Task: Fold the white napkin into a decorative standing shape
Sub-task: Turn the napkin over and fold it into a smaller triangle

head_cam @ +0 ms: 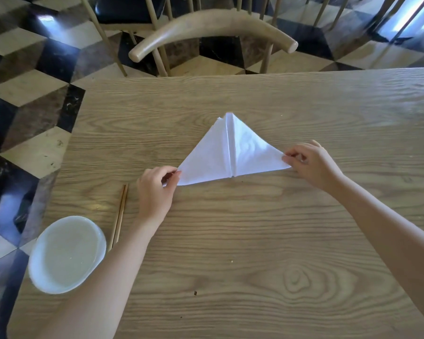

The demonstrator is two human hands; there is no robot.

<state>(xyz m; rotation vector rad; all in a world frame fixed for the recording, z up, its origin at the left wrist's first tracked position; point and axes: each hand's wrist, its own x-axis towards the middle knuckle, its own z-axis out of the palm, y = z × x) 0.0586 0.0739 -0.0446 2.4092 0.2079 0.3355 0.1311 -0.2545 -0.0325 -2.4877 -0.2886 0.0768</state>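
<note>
White napkin (233,152) lay as a creased triangle on the wooden surface (255,241); left hand (154,192) and right hand (311,165) fingers pinched its two base corners.

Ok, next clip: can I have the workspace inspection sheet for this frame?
Surface: wooden table, bare grain with a few small specks.
Job's things: white napkin, folded into a flat triangle with a centre crease, tip pointing away; not standing yet.
Clutter: empty white dish at the table's left edge; chopsticks beside it.
Hands: left hand pinches the napkin's left corner; right hand pinches its right corner.
Cables: nothing seen.
Surroundings: wooden chair beyond the far edge; patterned tile floor.
</note>
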